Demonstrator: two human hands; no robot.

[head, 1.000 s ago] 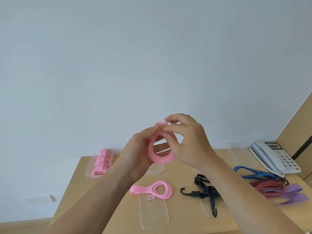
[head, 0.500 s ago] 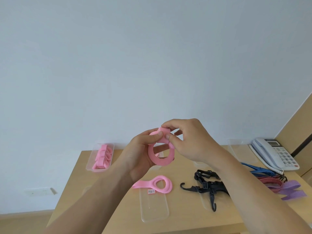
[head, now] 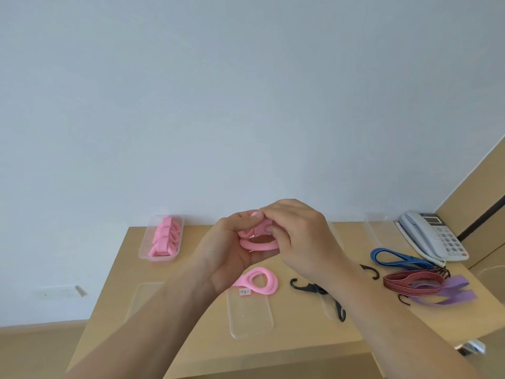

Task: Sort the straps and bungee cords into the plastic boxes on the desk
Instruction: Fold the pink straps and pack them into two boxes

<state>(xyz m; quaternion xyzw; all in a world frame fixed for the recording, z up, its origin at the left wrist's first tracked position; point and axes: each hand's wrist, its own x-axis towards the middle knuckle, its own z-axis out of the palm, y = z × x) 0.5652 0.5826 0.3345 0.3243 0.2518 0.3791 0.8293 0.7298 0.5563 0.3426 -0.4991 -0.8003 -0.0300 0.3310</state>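
We hold the pink strap [head: 258, 243] above the desk [head: 191, 332], left hand [head: 229, 250] cradling the coil, right hand [head: 297, 242] fingertips pinching its folded end; it looks soft, light, springy, so we judge gripping the overlap keeps it rolled for the box [head: 161, 258].

My left forearm [head: 153, 318] and right forearm [head: 382, 324] are bare right down to the lower edge. My left hand [head: 226, 250] and right hand [head: 300, 236] are bare too, with short, plain fingernails [head: 269, 229].
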